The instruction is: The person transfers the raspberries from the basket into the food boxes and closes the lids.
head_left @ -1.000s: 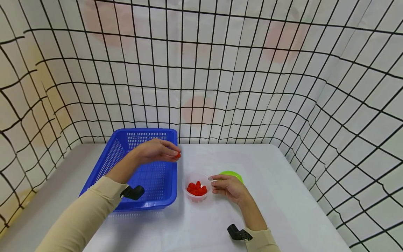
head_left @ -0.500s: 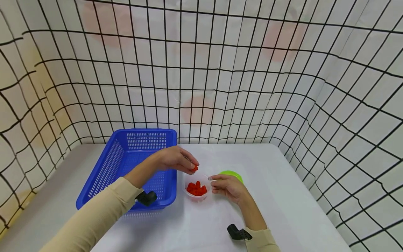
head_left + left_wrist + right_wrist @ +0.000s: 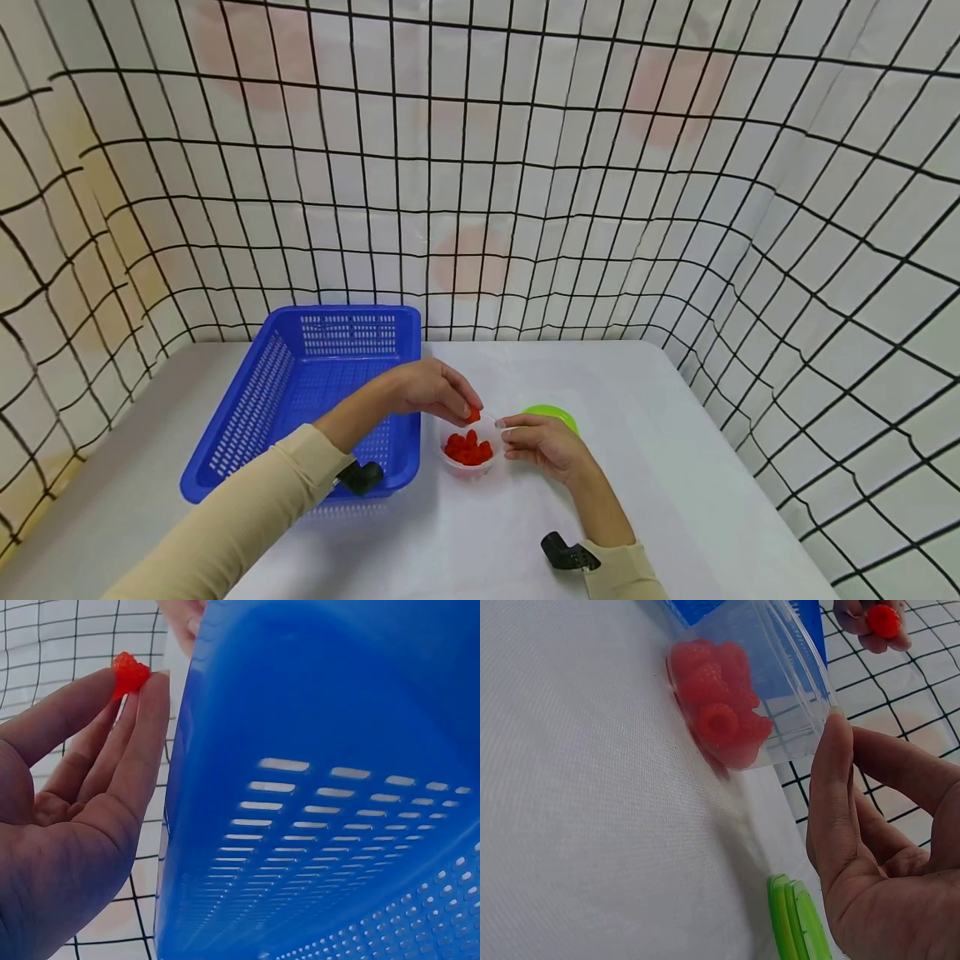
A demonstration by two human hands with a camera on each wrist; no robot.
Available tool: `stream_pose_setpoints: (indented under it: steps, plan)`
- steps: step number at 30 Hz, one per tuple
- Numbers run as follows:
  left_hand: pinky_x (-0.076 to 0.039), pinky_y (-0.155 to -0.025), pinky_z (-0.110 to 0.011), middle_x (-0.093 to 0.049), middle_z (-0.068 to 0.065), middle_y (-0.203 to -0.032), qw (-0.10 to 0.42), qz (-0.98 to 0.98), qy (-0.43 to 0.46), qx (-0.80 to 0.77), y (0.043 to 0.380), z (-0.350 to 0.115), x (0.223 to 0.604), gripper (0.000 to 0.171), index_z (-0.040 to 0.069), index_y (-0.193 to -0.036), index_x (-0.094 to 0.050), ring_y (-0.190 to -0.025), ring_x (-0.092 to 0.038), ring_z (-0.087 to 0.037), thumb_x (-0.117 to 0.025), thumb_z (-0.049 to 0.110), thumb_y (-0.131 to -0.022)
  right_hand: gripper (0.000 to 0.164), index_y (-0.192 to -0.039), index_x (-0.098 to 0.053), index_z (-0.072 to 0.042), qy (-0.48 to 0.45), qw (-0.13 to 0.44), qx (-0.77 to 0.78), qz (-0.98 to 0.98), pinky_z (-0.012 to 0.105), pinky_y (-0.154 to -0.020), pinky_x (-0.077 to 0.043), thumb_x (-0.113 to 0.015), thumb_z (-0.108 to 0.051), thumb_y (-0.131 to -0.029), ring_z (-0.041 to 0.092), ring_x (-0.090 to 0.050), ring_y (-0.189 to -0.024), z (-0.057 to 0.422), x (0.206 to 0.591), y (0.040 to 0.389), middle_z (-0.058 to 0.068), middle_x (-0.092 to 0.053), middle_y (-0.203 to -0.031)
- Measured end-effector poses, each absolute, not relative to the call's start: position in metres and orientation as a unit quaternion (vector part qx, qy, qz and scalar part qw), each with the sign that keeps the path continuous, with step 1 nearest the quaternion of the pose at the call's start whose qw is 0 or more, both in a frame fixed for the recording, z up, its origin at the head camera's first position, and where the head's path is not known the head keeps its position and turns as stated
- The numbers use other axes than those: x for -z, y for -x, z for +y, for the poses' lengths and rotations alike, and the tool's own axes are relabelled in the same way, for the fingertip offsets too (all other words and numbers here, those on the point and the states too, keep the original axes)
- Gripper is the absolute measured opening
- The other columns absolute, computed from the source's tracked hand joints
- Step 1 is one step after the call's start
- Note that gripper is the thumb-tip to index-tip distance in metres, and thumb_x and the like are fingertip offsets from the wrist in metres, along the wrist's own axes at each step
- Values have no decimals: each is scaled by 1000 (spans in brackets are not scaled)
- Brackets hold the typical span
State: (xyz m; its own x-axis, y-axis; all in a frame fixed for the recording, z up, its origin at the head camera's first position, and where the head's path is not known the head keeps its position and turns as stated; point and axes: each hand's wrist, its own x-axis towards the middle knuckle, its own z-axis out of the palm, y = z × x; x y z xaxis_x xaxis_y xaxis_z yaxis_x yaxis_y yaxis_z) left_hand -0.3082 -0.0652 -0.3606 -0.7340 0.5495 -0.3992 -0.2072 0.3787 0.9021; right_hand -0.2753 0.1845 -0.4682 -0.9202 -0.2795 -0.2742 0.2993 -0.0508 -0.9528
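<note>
Between thumb and fingertips my left hand (image 3: pixel 437 390) pinches a red raspberry (image 3: pixel 130 673), held just above the far rim of a clear plastic cup (image 3: pixel 468 471). Several more raspberries (image 3: pixel 712 682) lie in the bottom of that cup, seen through its wall in the right wrist view. My right hand (image 3: pixel 546 443) grips the cup's rim at its right side with thumb and fingers. The cup stands on the white tabletop. A green lid (image 3: pixel 799 919) lies behind the right hand, partly hidden by it in the head view.
A blue slotted plastic basket (image 3: pixel 225 400) stands to the left of the cup, under the left forearm. Black grid netting (image 3: pixel 480 192) in front of white sheeting rises along the back and both sides of the white table (image 3: pixel 720 500).
My left hand has carried the raspberry rightward and toward me, from over the basket's right edge to above the cup. The right hand and the cup have stayed in place.
</note>
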Motion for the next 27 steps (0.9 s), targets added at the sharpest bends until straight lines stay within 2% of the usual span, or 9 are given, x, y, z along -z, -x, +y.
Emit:
stream_pose_setpoints:
  steps: [9, 15, 21, 27]
  plan:
    - [-57, -97, -44, -76, -14, -106, 335, 762, -110, -544, 307, -64, 363, 22, -3, -113, -74, -96, -75, -29, -69, 0, -92, 39, -129, -61, 9, -10, 199, 726, 659, 30, -79, -63, -69, -7, -95, 17, -72, -73, 184, 469, 275, 17, -72, -114]
    - [-57, -98, -45, -75, -15, -107, 337, 759, -111, -546, 308, -65, 364, 24, -4, -115, -73, -111, -70, -41, -68, -1, -92, 40, -130, -61, 9, -13, 201, 725, 659, 30, -79, -63, -69, -8, -95, 17, -72, -73, 184, 468, 276, 18, -71, -117]
    - [-54, -101, -47, -74, -21, -113, 343, 752, -110, -552, 310, -65, 365, 29, -7, -120, -69, -104, -73, -34, -68, 1, -92, 40, -130, -60, 10, -11, 202, 726, 657, 30, -78, -63, -69, -6, -95, 17, -72, -72, 184, 467, 276, 15, -73, -108]
    - [-58, -96, -42, -75, -19, -111, 343, 755, -101, -550, 311, -65, 364, 30, -6, -121, -69, -104, -74, -32, -68, 3, -93, 39, -128, -62, 10, -12, 200, 724, 660, 30, -78, -63, -70, -7, -94, 18, -72, -73, 183, 468, 276, 19, -72, -113]
